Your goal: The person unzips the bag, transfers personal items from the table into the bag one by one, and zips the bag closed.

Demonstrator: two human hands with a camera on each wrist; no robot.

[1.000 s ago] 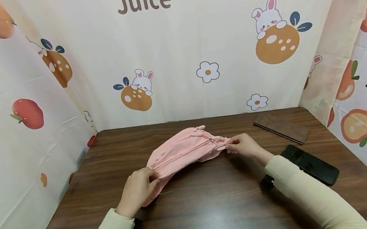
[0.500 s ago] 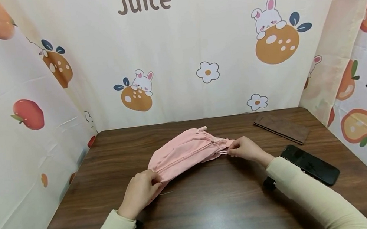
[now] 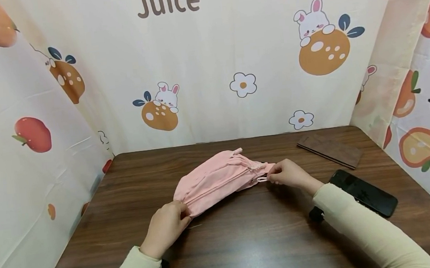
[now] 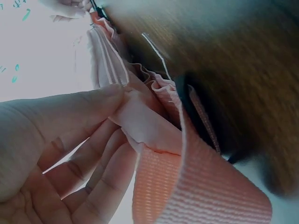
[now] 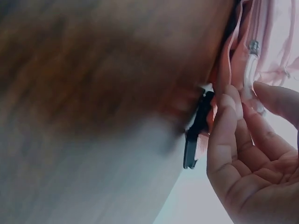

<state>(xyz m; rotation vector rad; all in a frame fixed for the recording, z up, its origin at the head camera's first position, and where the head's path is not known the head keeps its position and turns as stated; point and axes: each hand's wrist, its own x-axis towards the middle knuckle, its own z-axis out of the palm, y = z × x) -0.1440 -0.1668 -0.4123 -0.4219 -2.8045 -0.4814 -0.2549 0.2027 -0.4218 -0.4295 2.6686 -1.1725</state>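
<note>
A pink waist bag (image 3: pixel 212 182) lies slantwise on the dark wooden table, its zippers running lengthwise. At the bag's near left end my left hand (image 3: pixel 166 228) pinches the fabric between thumb and fingers; in the left wrist view a pink webbing strap (image 4: pixel 224 186) loops below that grip. My right hand (image 3: pixel 291 174) is at the other end. The right wrist view has its thumb and fingers pinching a pale zipper pull (image 5: pixel 251 70) that hangs from a metal slider. A black buckle (image 5: pixel 198 128) sits beside the right fingers.
A black phone (image 3: pixel 364 192) lies near the right forearm. Behind it is a flat brown wallet-like case (image 3: pixel 330 150). Printed curtains (image 3: pixel 207 65) stand at the back and both sides of the table (image 3: pixel 227 255).
The left end of the bag has flattened and shifted slightly under my left hand. My right hand has moved a little right and down with the zipper pull, then stayed nearly still.
</note>
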